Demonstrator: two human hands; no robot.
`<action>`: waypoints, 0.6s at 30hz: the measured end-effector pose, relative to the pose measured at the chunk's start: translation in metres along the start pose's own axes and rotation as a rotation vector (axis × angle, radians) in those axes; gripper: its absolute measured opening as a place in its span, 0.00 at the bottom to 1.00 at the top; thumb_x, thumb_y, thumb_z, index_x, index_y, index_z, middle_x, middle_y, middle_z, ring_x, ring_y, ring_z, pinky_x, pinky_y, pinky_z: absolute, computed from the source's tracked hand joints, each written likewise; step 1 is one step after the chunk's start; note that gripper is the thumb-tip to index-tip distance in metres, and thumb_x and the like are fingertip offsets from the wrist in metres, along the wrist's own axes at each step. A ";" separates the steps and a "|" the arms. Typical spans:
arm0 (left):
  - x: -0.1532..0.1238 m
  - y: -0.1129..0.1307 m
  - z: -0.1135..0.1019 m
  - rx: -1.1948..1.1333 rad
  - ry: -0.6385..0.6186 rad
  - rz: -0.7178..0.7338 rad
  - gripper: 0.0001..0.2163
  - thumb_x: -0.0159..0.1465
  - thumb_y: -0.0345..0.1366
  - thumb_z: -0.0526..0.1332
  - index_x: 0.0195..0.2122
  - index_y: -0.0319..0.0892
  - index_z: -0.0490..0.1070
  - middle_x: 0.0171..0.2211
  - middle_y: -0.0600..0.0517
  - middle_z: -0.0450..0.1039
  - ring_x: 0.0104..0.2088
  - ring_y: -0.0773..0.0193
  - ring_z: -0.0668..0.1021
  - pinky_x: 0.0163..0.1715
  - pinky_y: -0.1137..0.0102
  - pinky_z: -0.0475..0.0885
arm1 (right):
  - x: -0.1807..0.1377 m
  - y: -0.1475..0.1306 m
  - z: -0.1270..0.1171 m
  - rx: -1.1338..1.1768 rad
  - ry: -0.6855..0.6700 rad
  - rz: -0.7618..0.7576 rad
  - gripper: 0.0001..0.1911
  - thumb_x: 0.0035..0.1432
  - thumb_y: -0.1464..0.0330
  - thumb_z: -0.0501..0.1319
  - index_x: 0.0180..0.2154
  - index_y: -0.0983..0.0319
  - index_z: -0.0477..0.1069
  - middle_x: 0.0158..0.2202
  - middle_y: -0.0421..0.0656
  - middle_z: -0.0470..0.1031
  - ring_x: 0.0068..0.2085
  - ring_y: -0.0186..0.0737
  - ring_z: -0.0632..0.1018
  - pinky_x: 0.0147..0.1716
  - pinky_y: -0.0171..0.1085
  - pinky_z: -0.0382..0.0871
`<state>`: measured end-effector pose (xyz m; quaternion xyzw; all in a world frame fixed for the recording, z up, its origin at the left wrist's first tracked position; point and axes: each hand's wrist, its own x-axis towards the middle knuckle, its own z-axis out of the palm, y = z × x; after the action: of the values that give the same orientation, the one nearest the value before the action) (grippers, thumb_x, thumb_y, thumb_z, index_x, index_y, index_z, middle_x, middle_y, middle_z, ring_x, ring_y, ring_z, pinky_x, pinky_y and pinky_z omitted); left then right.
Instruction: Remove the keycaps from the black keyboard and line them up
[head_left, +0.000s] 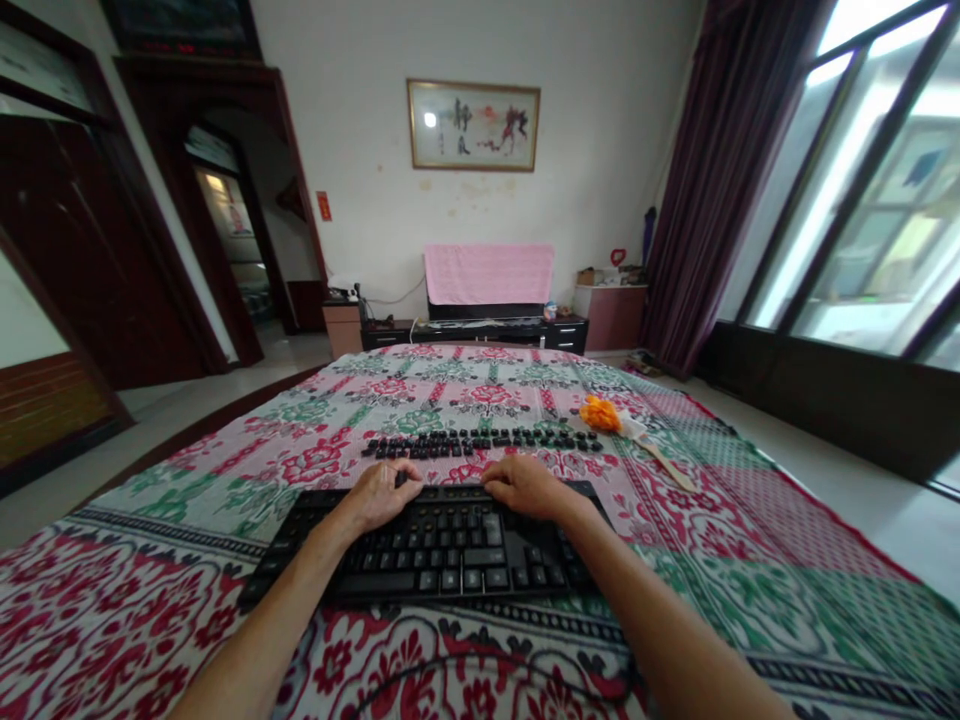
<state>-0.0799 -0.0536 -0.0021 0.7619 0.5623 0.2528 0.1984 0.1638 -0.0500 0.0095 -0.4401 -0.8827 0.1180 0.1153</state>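
Observation:
A black keyboard (450, 557) lies in front of me, many keys still seated and bare key posts showing along its far rows. My left hand (381, 494) rests over the far left part, thumb and fingers closed around a small dark piece that looks like a keycap (401, 479). At the far edge, right of the middle, my right hand (529, 486) has its fingers curled and pressed together; what they grip, if anything, is hidden. Just beyond the keyboard, several loose black keycaps (431, 441) lie in rows on the patterned cloth (480, 398).
To the right lies a brush with an orange head (600, 412) and a pale wooden handle (671, 467). A dark cable (450, 660) curves across the cloth near me. Past the far edge stands a low cabinet (566, 334) bearing a pink-covered screen (489, 275).

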 end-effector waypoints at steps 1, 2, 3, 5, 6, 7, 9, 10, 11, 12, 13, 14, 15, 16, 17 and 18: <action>0.000 0.000 0.000 -0.001 0.002 -0.009 0.09 0.52 0.38 0.55 0.29 0.41 0.71 0.29 0.53 0.74 0.33 0.63 0.74 0.36 0.72 0.64 | 0.000 0.001 0.000 0.030 -0.004 -0.007 0.16 0.53 0.70 0.49 0.33 0.64 0.75 0.31 0.43 0.76 0.33 0.36 0.73 0.32 0.30 0.58; 0.001 0.000 0.000 -0.002 0.003 -0.016 0.09 0.52 0.39 0.55 0.29 0.41 0.71 0.29 0.53 0.74 0.33 0.63 0.74 0.37 0.72 0.64 | 0.001 0.002 -0.001 0.056 -0.012 -0.003 0.16 0.52 0.70 0.49 0.32 0.64 0.75 0.30 0.42 0.76 0.32 0.35 0.73 0.32 0.30 0.58; 0.001 -0.001 0.000 -0.002 0.004 -0.019 0.09 0.52 0.39 0.55 0.29 0.41 0.71 0.30 0.53 0.74 0.34 0.62 0.74 0.37 0.72 0.64 | 0.002 0.003 -0.002 0.075 -0.021 0.013 0.15 0.52 0.70 0.50 0.32 0.63 0.76 0.29 0.41 0.76 0.31 0.35 0.72 0.31 0.30 0.58; 0.003 -0.002 0.001 0.005 0.017 -0.019 0.09 0.52 0.40 0.55 0.29 0.42 0.71 0.31 0.53 0.74 0.35 0.62 0.74 0.39 0.72 0.64 | 0.005 0.003 -0.002 0.091 -0.016 0.058 0.14 0.51 0.70 0.51 0.30 0.63 0.76 0.27 0.40 0.76 0.29 0.34 0.72 0.30 0.30 0.58; 0.004 -0.002 0.002 0.013 0.032 -0.018 0.10 0.53 0.40 0.55 0.29 0.42 0.71 0.31 0.53 0.74 0.36 0.62 0.74 0.39 0.71 0.64 | 0.007 0.004 -0.002 0.090 0.000 0.077 0.14 0.51 0.70 0.51 0.29 0.63 0.76 0.26 0.40 0.75 0.29 0.34 0.71 0.29 0.29 0.57; 0.005 -0.002 0.004 0.026 0.051 -0.019 0.10 0.53 0.40 0.55 0.30 0.42 0.72 0.32 0.53 0.75 0.37 0.61 0.74 0.40 0.71 0.64 | 0.008 0.005 -0.001 0.087 0.020 0.089 0.14 0.50 0.71 0.51 0.29 0.63 0.76 0.26 0.40 0.75 0.28 0.34 0.71 0.29 0.30 0.57; 0.007 -0.002 0.007 0.062 0.086 -0.026 0.11 0.53 0.41 0.55 0.31 0.42 0.72 0.33 0.52 0.75 0.36 0.61 0.74 0.39 0.71 0.64 | 0.010 0.007 0.001 0.082 0.059 0.099 0.14 0.50 0.71 0.51 0.29 0.63 0.76 0.26 0.41 0.75 0.27 0.33 0.71 0.28 0.30 0.56; 0.008 -0.002 0.008 0.081 0.096 -0.032 0.12 0.54 0.41 0.55 0.32 0.42 0.72 0.32 0.51 0.75 0.35 0.62 0.75 0.38 0.71 0.64 | 0.011 0.009 0.003 0.081 0.072 0.097 0.15 0.50 0.71 0.50 0.29 0.64 0.76 0.26 0.41 0.75 0.27 0.33 0.70 0.28 0.30 0.56; 0.009 -0.001 0.009 0.102 0.100 -0.037 0.12 0.54 0.42 0.54 0.33 0.42 0.73 0.32 0.51 0.75 0.34 0.62 0.75 0.37 0.71 0.64 | 0.011 0.010 0.004 0.079 0.083 0.094 0.15 0.50 0.71 0.50 0.28 0.64 0.76 0.25 0.41 0.74 0.27 0.33 0.70 0.28 0.30 0.56; 0.009 -0.001 0.009 0.123 0.100 -0.042 0.13 0.55 0.42 0.54 0.35 0.43 0.73 0.31 0.51 0.75 0.33 0.62 0.75 0.36 0.71 0.64 | 0.011 0.012 0.005 0.072 0.092 0.091 0.15 0.49 0.71 0.50 0.27 0.64 0.76 0.24 0.41 0.74 0.26 0.32 0.70 0.27 0.30 0.55; 0.010 0.000 0.008 0.144 0.103 -0.046 0.14 0.55 0.43 0.54 0.36 0.43 0.73 0.30 0.52 0.75 0.32 0.62 0.75 0.35 0.71 0.64 | 0.010 0.014 0.006 0.064 0.101 0.088 0.15 0.49 0.71 0.50 0.26 0.64 0.75 0.23 0.40 0.73 0.26 0.32 0.69 0.27 0.30 0.55; 0.011 0.000 0.006 0.160 0.110 -0.046 0.14 0.55 0.43 0.54 0.37 0.44 0.73 0.29 0.52 0.75 0.31 0.62 0.75 0.34 0.72 0.64 | 0.010 0.016 0.007 0.056 0.107 0.085 0.15 0.49 0.71 0.50 0.25 0.65 0.75 0.22 0.40 0.72 0.25 0.32 0.68 0.26 0.29 0.54; 0.012 0.001 0.003 0.171 0.126 -0.041 0.15 0.55 0.44 0.55 0.39 0.44 0.73 0.29 0.52 0.75 0.31 0.62 0.74 0.33 0.72 0.64 | 0.010 0.017 0.007 0.050 0.109 0.083 0.15 0.49 0.71 0.50 0.24 0.65 0.74 0.21 0.40 0.71 0.25 0.32 0.68 0.26 0.29 0.54; 0.013 0.002 0.000 0.172 0.143 -0.033 0.16 0.54 0.45 0.55 0.39 0.44 0.73 0.28 0.52 0.75 0.30 0.62 0.74 0.32 0.72 0.63 | 0.010 0.018 0.008 0.050 0.109 0.084 0.15 0.50 0.70 0.50 0.23 0.65 0.74 0.20 0.40 0.70 0.24 0.31 0.67 0.26 0.29 0.54; 0.015 0.004 -0.003 0.163 0.159 -0.022 0.17 0.53 0.46 0.56 0.40 0.44 0.73 0.28 0.52 0.75 0.29 0.62 0.74 0.31 0.72 0.63 | 0.010 0.019 0.008 0.055 0.107 0.090 0.15 0.50 0.70 0.51 0.23 0.65 0.74 0.20 0.39 0.70 0.24 0.31 0.67 0.25 0.29 0.53; 0.017 0.007 -0.005 0.138 0.172 -0.010 0.18 0.53 0.47 0.56 0.39 0.44 0.74 0.28 0.52 0.75 0.28 0.63 0.74 0.30 0.72 0.64 | 0.010 0.020 0.009 0.061 0.107 0.098 0.14 0.50 0.69 0.51 0.23 0.65 0.74 0.20 0.39 0.70 0.24 0.31 0.67 0.25 0.29 0.53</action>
<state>-0.0740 -0.0395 0.0091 0.7466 0.5970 0.2768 0.0978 0.1699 -0.0313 -0.0037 -0.4848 -0.8486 0.1265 0.1698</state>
